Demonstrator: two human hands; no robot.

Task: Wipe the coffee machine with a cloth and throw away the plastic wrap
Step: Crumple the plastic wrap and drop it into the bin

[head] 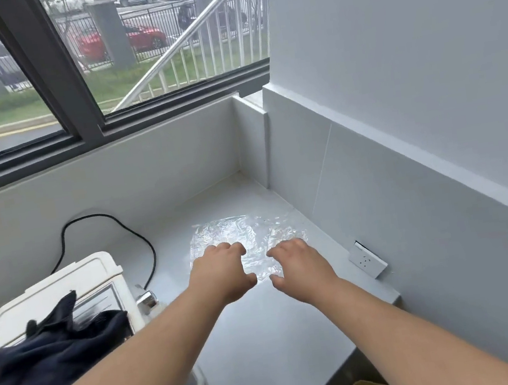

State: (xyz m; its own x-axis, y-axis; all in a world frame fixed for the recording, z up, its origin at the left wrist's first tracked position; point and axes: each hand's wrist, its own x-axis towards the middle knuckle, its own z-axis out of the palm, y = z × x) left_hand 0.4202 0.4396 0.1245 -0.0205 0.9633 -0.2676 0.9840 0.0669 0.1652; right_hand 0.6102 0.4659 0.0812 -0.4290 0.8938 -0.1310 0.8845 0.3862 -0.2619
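Left hand (221, 272) and right hand (302, 267) touch the plastic wrap (219, 233).

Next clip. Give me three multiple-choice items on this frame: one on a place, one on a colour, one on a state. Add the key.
1. Where is the cloth?
A) draped over the coffee machine
B) on the window sill
C) on the floor

2. What colour is the power cord?
A) white
B) red
C) black

3. How does the plastic wrap lie?
A) balled up in a fist
B) spread out on the countertop
C) wound round the machine

Key:
1 A: the dark cloth lies across the machine's top.
2 C: the cord's black loop stands out against the pale wall.
3 B: the wrap lies spread out, with the left hand and right hand reaching onto it.
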